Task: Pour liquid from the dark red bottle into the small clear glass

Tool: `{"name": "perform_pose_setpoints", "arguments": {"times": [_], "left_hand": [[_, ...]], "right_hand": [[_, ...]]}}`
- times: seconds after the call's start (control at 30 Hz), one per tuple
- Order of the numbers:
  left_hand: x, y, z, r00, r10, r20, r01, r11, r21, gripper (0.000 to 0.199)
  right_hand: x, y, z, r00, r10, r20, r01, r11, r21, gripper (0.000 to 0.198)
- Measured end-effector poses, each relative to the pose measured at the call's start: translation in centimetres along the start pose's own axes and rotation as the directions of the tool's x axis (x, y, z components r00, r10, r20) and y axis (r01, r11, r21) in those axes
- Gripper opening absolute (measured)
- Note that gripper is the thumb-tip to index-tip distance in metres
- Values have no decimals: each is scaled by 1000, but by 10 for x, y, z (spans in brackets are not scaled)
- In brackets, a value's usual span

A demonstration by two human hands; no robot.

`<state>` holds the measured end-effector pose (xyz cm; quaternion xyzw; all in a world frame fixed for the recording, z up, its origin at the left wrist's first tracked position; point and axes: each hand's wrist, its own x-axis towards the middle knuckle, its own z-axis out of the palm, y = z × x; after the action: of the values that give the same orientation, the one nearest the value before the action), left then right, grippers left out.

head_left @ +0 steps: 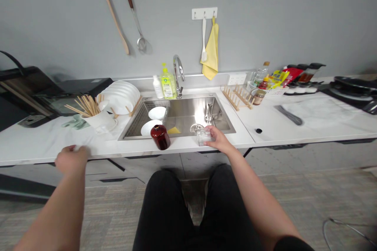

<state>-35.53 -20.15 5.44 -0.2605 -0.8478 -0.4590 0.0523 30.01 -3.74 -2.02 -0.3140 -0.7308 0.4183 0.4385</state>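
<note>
My right hand point(216, 140) is closed around a small clear glass container point(202, 136) at the front rim of the sink. To its left, a dark red-brown bottle point(160, 137) with no cap stands upright on the sink's front edge. My left hand point(72, 159) is at the counter's front edge on the left, fingers curled in; whether anything is in them is hidden. Beyond it stands a white pot point(101, 120) with several wooden chopsticks point(87, 106). A small black cap point(258, 130) lies on the counter to the right.
The steel sink point(188, 113) holds white bowls point(157, 113) in a wire basket and a yellow cloth point(173, 130). Behind are the faucet point(178, 74) and a green soap bottle point(167, 84). White plates point(119, 96) stand left; a wooden rack point(237, 97) and condiments stand right.
</note>
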Motion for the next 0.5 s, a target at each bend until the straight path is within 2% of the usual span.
{"name": "perform_pose_setpoints", "arguments": {"times": [0.07,0.1,0.17,0.23,0.3,0.37,0.4,0.43,0.47,0.5], "left_hand": [[-16,4,3,987,-112,-119,107,993,-46,39],[-28,9,4,980,-128,-152,112,988,-109,41],[-61,28,4,979,-99,-180,42,954,-295,48],[-100,53,1,986,-40,-161,-37,894,-447,51],[-140,84,-3,990,75,-119,-131,797,-590,56],[-176,119,-10,974,225,-14,-182,750,-636,55],[-192,137,-12,948,309,70,-198,750,-631,53],[-206,156,-15,902,401,160,-223,751,-622,49],[-219,175,-16,839,492,232,-261,738,-622,45],[-230,194,-16,756,585,292,-312,715,-626,40]], "right_hand": [[0,-1,0,1000,0,-2,0,1000,12,71],[0,-1,1,1000,-1,-1,1,1000,16,71],[0,-1,0,1000,0,1,0,1000,16,72],[0,1,0,1000,6,3,-6,1000,8,72],[-1,1,-1,1000,10,4,-10,1000,4,72],[-1,1,-1,1000,8,4,-8,1000,6,71],[-1,0,0,1000,7,2,-7,1000,8,71],[-1,-1,0,1000,8,0,-8,1000,11,70],[0,-2,0,1000,10,-4,-10,1000,15,70],[0,-3,1,1000,13,-9,-13,1000,20,71]]}}
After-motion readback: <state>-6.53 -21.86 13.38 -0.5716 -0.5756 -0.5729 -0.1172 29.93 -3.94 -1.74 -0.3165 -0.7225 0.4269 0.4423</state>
